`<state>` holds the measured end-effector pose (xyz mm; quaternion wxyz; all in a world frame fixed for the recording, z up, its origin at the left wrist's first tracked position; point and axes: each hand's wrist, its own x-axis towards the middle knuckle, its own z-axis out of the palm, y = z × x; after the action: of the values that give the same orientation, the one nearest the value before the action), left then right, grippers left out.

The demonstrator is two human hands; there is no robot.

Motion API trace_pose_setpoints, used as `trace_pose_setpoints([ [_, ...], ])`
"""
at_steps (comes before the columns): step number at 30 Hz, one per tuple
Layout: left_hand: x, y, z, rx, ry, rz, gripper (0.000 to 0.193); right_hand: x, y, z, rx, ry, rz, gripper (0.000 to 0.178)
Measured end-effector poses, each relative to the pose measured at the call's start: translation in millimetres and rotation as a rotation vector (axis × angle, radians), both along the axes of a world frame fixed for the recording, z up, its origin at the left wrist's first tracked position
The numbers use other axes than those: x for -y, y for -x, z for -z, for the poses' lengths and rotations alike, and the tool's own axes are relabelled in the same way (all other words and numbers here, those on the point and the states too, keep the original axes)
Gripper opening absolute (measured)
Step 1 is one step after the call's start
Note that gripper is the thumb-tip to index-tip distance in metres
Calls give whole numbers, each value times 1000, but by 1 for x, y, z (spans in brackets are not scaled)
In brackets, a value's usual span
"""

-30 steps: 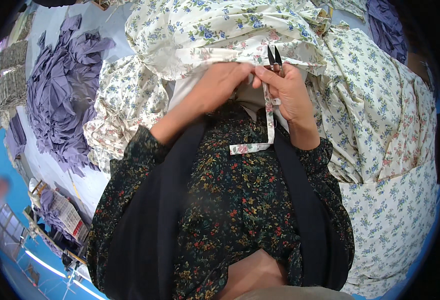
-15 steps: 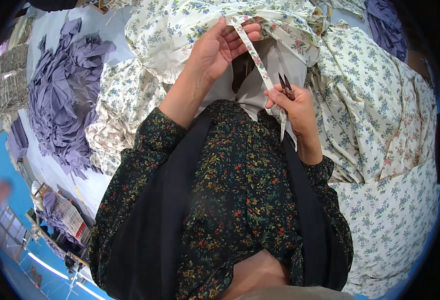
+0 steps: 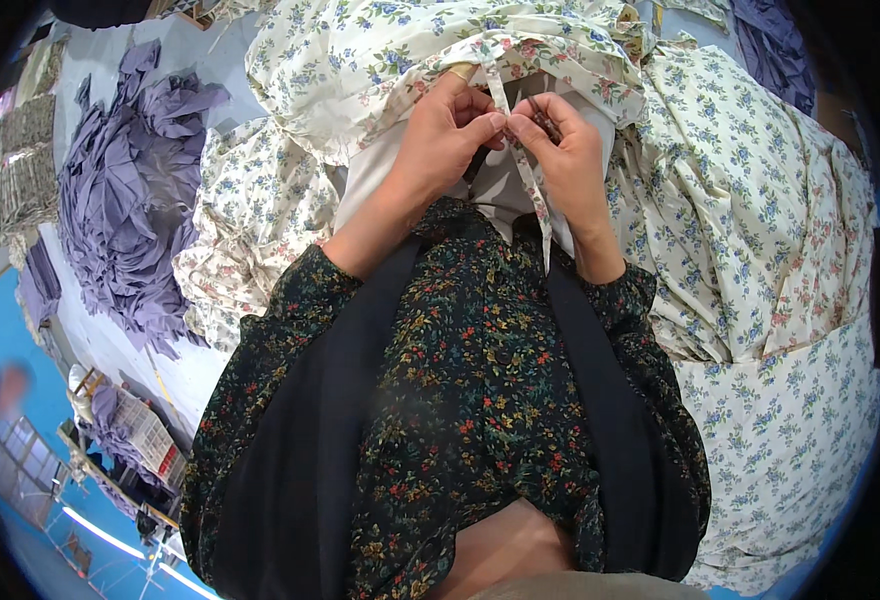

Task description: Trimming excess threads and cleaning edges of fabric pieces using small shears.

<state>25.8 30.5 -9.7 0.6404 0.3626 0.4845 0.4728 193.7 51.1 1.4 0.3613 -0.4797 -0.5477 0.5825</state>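
A narrow floral fabric strip (image 3: 532, 190) hangs from the edge of a white floral cloth (image 3: 390, 50) and runs down in front of my lap. My left hand (image 3: 448, 135) pinches the strip between thumb and finger, its knuckles close under the cloth's edge. Right against those fingertips, my right hand (image 3: 567, 155) pinches the same strip, and the loose end dangles below it. Whether small snips are still tucked in my right palm is hidden.
Crumpled purple fabric (image 3: 130, 200) lies on the pale table (image 3: 90, 320) at the left. A big heap of blue-flowered cloth (image 3: 750, 220) rises at my right. Farther left stand stacked bundles (image 3: 25, 190) and a white basket (image 3: 145, 435).
My hands have come together on the strip; the right one moved up and left. My left hand went from open-palmed to pinching. The dark snips have gone out of sight.
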Motion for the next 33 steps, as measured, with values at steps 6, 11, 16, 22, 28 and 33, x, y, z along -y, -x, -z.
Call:
trace_pose_setpoints([
  [6,6,2,3,180,91,-2,38,-5,-20,-7,-595,388,-50,16],
  [11,4,3,-9,373,274,-9,14,-3,-33,-11,-86,172,31,24],
  [16,6,3,-2,520,334,-52,9,18,-26,0,151,-126,-19,24],
  [22,8,-1,5,629,318,-31,10,24,-10,2,226,-313,20,19],
  [28,8,-3,4,663,311,-22,9,25,-14,-3,249,-251,17,18],
  [33,5,3,1,663,289,-28,11,22,-18,3,-122,-65,149,18],
])
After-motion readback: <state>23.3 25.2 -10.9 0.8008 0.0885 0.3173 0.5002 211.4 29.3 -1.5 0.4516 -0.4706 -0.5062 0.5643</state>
